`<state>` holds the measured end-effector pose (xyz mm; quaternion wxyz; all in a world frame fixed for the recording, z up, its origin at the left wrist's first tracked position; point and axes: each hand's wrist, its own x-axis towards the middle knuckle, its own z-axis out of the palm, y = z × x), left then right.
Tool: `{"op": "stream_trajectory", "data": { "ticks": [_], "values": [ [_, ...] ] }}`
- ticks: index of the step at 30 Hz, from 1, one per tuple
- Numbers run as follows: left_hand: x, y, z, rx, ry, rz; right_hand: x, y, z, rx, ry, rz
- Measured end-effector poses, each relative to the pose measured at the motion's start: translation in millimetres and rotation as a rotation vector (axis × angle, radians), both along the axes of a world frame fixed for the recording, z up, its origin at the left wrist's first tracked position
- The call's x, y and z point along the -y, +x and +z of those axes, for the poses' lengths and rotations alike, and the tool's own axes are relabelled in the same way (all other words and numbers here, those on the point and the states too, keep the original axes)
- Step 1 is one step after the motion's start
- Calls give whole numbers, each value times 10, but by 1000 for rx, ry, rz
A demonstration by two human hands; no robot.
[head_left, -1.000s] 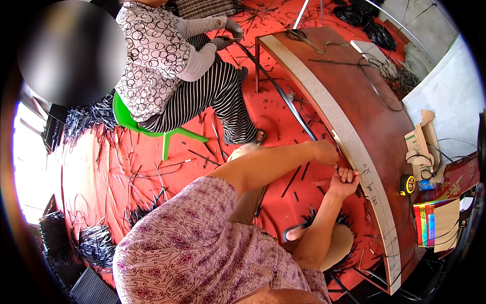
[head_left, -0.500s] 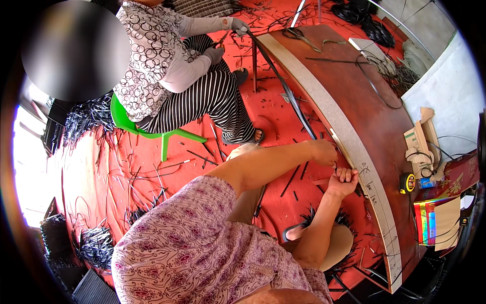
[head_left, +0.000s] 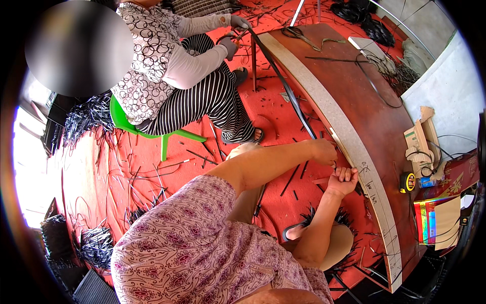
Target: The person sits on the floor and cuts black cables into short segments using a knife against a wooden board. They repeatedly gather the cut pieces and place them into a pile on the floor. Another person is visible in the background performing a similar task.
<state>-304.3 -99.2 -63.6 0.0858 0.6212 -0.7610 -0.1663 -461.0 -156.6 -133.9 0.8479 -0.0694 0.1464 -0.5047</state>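
While the left hand [head_left: 323,152] curls just beside the bench's near edge, the right hand [head_left: 345,181] sits right next to it, fingers folded together in a fist, contents hidden; can't tell whether the left is clamped on anything. Flat black strips [head_left: 294,101] slant from the co-worker's gloved hands [head_left: 238,23] down to the left hand, lower end out of sight behind it. The co-worker also has scissors [head_left: 237,43] near the strips' upper end. The bench [head_left: 354,81] is red-brown, curved by the lens, with a pale marked board [head_left: 326,104] along its near edge; only a narrow gap between that edge and both hands. Wider room over the red floor [head_left: 276,119] between bench and green chair [head_left: 121,114], dark offcuts scattered there. Yellow-and-black tape measure [head_left: 407,182] near the bench's far edge, at picture right. Containers: torn cardboard carton [head_left: 417,142] just beyond the tape measure, dark cord looped at its lower part, inside not readable; brightly coloured box [head_left: 425,223] below, tan card against it, contents can't be seen. Loose bundle of black strands [head_left: 96,245] on the floor at lower left.
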Motion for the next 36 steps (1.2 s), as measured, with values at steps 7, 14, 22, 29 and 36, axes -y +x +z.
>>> {"op": "stream_trajectory", "data": {
  "ticks": [7,14,22,29,36],
  "values": [
    [-24,-6,33,-1,15,5,-61,21,100,-32,35,-24],
    [-50,-13,48,7,25,8,-67,15,69,-34,13,-15],
    [-113,-30,85,-15,55,31,-99,12,131,-5,54,-3],
    [-104,-35,126,-307,96,-102,-63,-206,476,0,-47,107],
    [-652,753,785,-249,-471,763,-526,-403,1735,-156,-418,734]
  ]
}}
